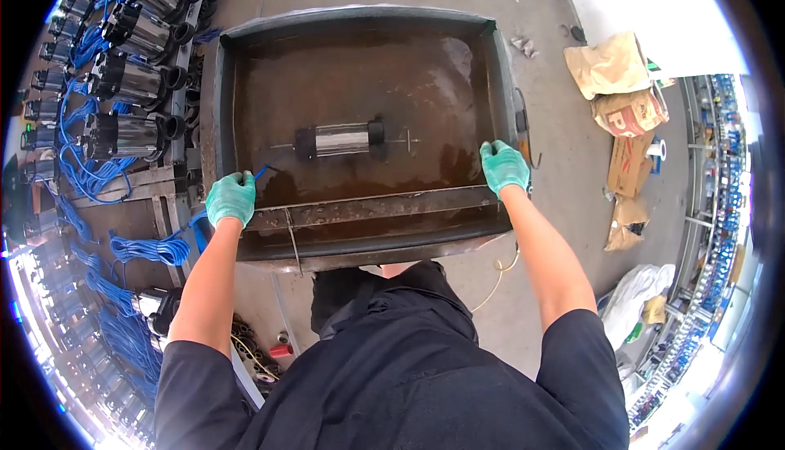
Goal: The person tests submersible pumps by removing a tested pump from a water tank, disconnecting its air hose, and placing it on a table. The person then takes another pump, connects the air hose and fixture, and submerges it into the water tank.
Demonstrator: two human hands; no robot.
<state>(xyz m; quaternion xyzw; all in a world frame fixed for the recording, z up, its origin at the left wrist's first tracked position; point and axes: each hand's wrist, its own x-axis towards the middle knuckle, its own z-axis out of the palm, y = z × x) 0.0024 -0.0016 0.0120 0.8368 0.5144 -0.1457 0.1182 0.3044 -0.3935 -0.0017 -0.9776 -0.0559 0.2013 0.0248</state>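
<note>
A wide metal tank (360, 251) of brown, murky water stands before me. In it a silver cylinder with black ends, which looks like a pump (342, 139), lies sideways, with thin rods on both sides. My left hand (231, 197), in a green glove, is closed at the tank's left edge. A blue cable (263, 172) sticks out beside its fingers, and more blue cable shows on the hand's outer side. At the right wall my right hand (504, 167), also gloved in green, has its fingers curled over the rim. A bar (384, 207) crosses the tank's near part.
Rows of silver-and-black pumps (131, 80) with coiled blue cables (149, 249) line a rack on the left. Paper sacks (607, 65) and a cardboard box (628, 164) lie on the floor at right, before long shelves (699, 188). A thin hooked rod (293, 241) hangs over the tank's near edge.
</note>
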